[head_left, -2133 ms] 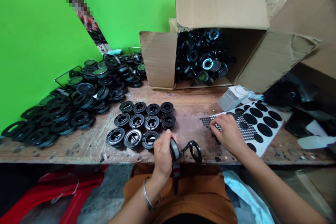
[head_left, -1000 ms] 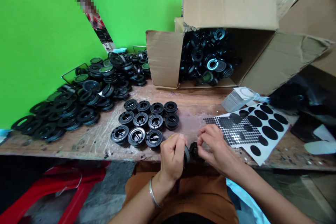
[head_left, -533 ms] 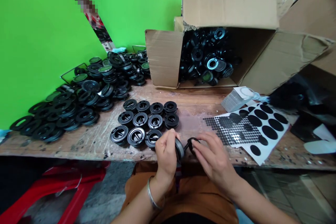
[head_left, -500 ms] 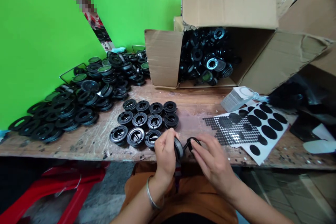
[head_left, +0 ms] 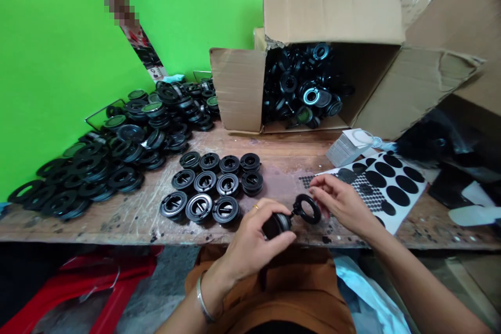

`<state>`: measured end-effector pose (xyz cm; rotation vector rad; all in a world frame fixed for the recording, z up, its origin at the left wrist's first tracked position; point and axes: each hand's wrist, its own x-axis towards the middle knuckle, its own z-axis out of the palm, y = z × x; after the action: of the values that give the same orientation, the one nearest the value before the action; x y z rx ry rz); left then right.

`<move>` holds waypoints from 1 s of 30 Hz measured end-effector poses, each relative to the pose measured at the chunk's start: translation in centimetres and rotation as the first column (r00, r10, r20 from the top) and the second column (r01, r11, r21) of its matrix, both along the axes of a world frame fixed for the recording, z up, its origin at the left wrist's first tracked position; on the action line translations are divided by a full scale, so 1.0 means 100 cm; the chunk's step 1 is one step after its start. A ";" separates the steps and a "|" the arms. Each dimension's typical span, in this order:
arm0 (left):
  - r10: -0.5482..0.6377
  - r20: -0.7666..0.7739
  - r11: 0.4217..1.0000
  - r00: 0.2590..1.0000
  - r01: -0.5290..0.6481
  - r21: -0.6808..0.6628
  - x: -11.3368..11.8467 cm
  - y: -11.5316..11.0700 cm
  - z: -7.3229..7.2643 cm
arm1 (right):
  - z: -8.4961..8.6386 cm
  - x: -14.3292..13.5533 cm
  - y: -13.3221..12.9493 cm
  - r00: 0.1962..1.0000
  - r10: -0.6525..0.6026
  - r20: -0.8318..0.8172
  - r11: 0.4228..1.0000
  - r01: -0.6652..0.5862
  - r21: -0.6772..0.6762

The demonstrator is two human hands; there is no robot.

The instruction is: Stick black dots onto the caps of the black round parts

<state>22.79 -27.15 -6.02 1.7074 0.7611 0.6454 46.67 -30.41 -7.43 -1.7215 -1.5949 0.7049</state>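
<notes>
My left hand (head_left: 258,235) grips a round black plastic case (head_left: 276,225) near the table's front edge, fingers on one side and thumb on the other. From the case a black ring-shaped lid (head_left: 307,209) swings out to the right on a short hinge arm. Just beyond that ring is my right hand (head_left: 340,201), its fingers loosely bent and apart, with nothing visible in them. Under and behind it lies a sheet of small black dots (head_left: 365,188). To the left, similar round black cases (head_left: 205,182) stand in rows, their slotted faces up.
A large heap of black round parts (head_left: 129,135) covers the table's left side. An open cardboard box (head_left: 238,88) at the back holds more. At right are a white sheet with large black circles (head_left: 399,195), a stack of cards (head_left: 346,147) and dark plastic bags (head_left: 422,135).
The case has turned in my left hand, and its ring lid now stands out to the right. My right hand has left the lid and moved right and up, over the dot sheet.
</notes>
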 end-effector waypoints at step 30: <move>0.449 0.097 0.558 0.888 -0.193 -0.807 0.019 -0.012 -0.024 | 0.016 -0.065 -0.003 0.972 0.083 0.217 0.911 -0.163 0.380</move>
<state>24.66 -28.37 -8.37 0.6252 0.9689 0.6595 40.12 -30.73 -5.83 -1.4324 -1.8479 0.2444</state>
